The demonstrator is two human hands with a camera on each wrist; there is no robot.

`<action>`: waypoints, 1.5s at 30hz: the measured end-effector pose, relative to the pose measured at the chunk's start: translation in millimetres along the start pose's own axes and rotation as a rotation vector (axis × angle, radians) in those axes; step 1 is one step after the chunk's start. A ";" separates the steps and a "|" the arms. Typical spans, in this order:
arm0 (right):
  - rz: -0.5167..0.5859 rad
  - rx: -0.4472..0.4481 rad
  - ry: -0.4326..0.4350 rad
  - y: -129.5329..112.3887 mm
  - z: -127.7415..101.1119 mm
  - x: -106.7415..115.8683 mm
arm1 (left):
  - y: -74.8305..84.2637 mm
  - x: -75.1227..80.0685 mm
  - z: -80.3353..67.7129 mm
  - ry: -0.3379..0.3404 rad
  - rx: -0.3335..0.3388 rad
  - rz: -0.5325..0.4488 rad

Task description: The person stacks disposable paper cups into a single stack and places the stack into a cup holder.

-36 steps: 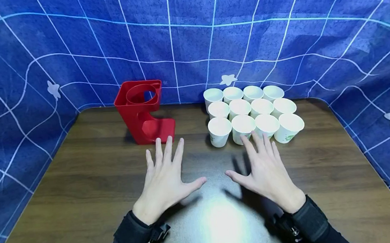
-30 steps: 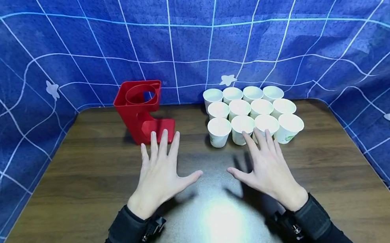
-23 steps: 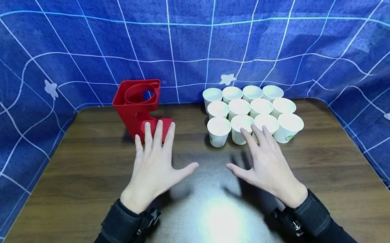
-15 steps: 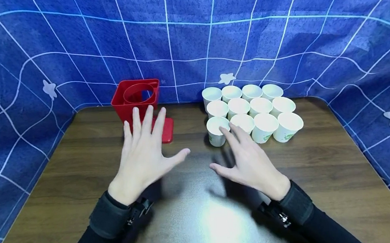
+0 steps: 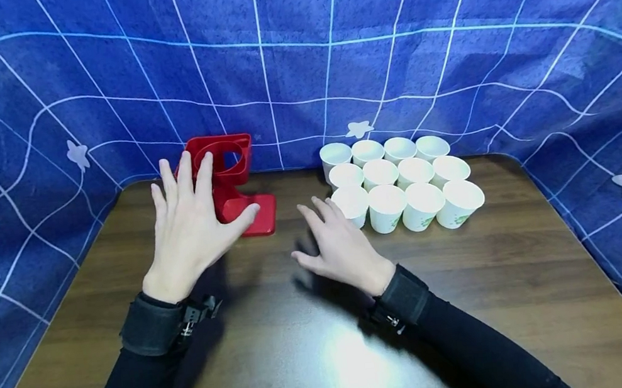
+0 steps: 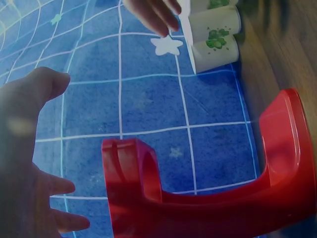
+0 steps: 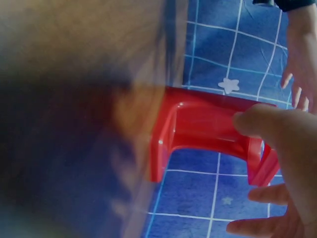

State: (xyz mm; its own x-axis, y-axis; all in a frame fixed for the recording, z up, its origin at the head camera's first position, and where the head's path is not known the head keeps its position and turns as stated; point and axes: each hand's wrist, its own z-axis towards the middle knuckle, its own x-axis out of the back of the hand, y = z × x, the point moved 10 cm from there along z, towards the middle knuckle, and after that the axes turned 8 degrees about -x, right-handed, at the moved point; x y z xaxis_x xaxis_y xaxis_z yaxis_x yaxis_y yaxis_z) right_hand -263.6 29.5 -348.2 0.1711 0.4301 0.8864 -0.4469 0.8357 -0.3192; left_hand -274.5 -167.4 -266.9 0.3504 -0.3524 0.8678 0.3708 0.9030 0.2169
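Observation:
A red plastic cup holder [image 5: 229, 187] with a round ring on top stands at the back left of the brown table [image 5: 527, 298]. My left hand [image 5: 190, 216] hovers open right in front of it, fingers spread, and holds nothing. In the left wrist view a gap shows between the hand [image 6: 25, 148] and the holder [image 6: 208, 198]. Several white paper cups [image 5: 400, 178] stand upright in rows at the back right. My right hand [image 5: 339, 245] is open and low over the table, with its fingertips beside the front-left cup [image 5: 353, 204].
A blue cloth with a white grid [image 5: 297, 62] walls in the table at the back and on both sides. The cups show green prints in the left wrist view [image 6: 215, 37]. Bare tabletop lies in front of the hands and to the right of the cups.
Both hands have moved left and away from me. The left hand rose from the table middle to the red holder. The right hand slid from the front middle cups to the front-left cup.

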 end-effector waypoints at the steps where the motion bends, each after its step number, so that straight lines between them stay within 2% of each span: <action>1: -0.018 -0.007 0.007 0.0 1.6 1.5 | -1.1 0.3 -0.4 0.003 0.003 -0.003; 6: -0.061 -0.011 -0.009 -2.7 4.8 4.5 | -6.7 2.9 -2.9 0.011 0.019 -0.011; 14: -0.089 0.071 0.001 -23.5 6.6 2.7 | -22.8 3.5 -2.4 -0.004 0.062 -0.032; 18: -0.064 0.078 -0.067 -32.9 18.8 -14.4 | -35.0 3.1 -2.8 -0.005 0.097 -0.048; 22: -0.041 0.015 -0.179 -29.6 35.1 -42.3 | -43.6 0.5 -2.3 -0.005 0.117 -0.055; 25: -0.060 -0.034 -0.253 -24.2 44.4 -61.4 | -43.1 1.5 -1.6 0.042 0.088 -0.052; 28: -0.107 -0.027 -0.287 -24.8 52.4 -75.1 | -41.7 6.7 -2.1 0.128 0.067 -0.060; 30: -0.140 -0.005 -0.284 -27.7 57.8 -81.5 | -41.7 10.1 -2.3 0.180 0.063 -0.074; 34: -0.179 0.014 -0.261 -30.7 67.2 -91.8 | -41.6 13.2 -1.5 0.241 0.059 -0.094; 39: -0.190 -0.018 -0.252 -26.3 71.8 -96.4 | -38.3 17.1 1.2 0.295 -0.001 -0.115; 45: -0.153 -0.002 -0.226 -21.7 70.1 -95.7 | -34.2 24.2 0.9 0.375 -0.072 -0.174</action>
State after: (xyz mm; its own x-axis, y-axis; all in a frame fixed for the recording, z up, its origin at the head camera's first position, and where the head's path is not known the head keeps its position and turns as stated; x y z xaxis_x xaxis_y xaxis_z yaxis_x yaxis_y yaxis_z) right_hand -331.8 -53.8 -402.6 0.0360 0.2113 0.9768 -0.4292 0.8860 -0.1758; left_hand -279.5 -206.6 -253.0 0.5612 -0.5751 0.5953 0.5067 0.8074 0.3023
